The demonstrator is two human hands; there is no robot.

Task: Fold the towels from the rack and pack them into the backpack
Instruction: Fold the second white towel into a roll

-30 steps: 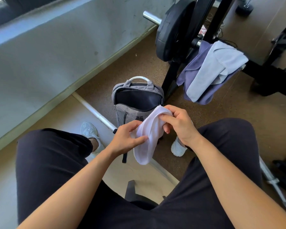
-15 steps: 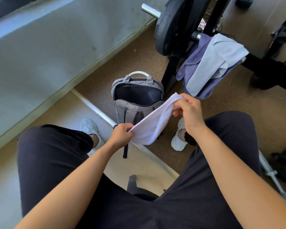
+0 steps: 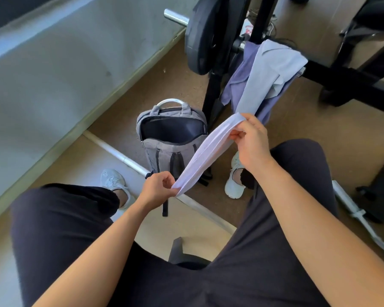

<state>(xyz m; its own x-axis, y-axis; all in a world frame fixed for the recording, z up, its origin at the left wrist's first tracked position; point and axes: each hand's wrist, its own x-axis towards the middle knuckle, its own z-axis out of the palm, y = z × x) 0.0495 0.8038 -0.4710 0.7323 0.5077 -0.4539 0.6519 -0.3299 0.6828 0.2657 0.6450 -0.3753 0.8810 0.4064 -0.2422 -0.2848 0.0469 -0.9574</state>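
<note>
left hand (image 3: 157,189) pinches towel (image 3: 205,152) low end | right hand (image 3: 251,141) pinches high end, strip held taut between fingers to flatten the fold | backpack (image 3: 172,149) open just beyond fingers, likely for packing | two more towels (image 3: 268,72) on rack (image 3: 211,103) past right fingertips

A gym: a black weight plate (image 3: 203,34) on a steel barbell (image 3: 175,17) in a rack (image 3: 213,94).

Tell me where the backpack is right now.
In the head view, the backpack stands open on the floor at centre, just left of the black rack post, partly behind the stretched white towel.
</note>
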